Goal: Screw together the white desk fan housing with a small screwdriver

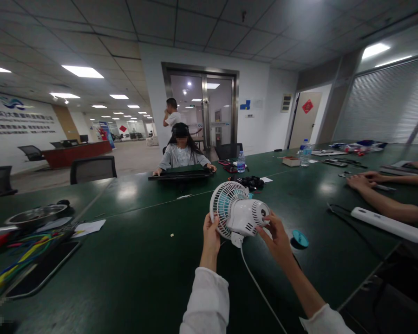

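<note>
A small white fan with a round grille and pale blue blades is held up over the dark green table. Its grille faces away to the left, and a white cord hangs from its base. My left hand grips the lower left rim of the grille. The fingers of my right hand are bent round the rear of the motor housing, by a dark round knob or hole. A round turquoise piece lies on the table to the right of my right hand.
A white power strip and another person's hands are at the right. Across the table a person holds a black panel. Bottles stand farther back. Metal bowls, coloured cables and a black tray lie left.
</note>
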### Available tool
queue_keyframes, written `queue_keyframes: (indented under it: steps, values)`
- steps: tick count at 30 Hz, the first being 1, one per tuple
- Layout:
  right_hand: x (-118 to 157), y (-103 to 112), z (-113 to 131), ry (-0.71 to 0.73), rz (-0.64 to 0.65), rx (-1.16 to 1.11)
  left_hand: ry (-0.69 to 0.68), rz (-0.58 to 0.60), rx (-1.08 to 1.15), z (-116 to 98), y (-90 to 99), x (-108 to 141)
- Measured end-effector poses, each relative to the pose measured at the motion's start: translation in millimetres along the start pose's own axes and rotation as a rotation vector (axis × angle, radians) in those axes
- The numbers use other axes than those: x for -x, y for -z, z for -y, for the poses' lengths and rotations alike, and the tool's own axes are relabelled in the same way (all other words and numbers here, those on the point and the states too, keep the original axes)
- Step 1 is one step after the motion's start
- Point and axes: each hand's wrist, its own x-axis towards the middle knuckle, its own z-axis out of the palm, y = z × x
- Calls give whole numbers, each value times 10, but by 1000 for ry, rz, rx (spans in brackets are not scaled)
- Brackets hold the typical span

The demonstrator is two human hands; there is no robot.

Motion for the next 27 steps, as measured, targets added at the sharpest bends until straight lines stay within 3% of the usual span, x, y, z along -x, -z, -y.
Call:
queue_keyframes:
  steps: [16, 27]
  values:
    - [15, 74, 73, 18, -143, 117, -4, -8, 2, -13, -173, 60]
    - [-161, 338, -12, -150, -253, 115, -68, 9, -57, 102, -474, 253]
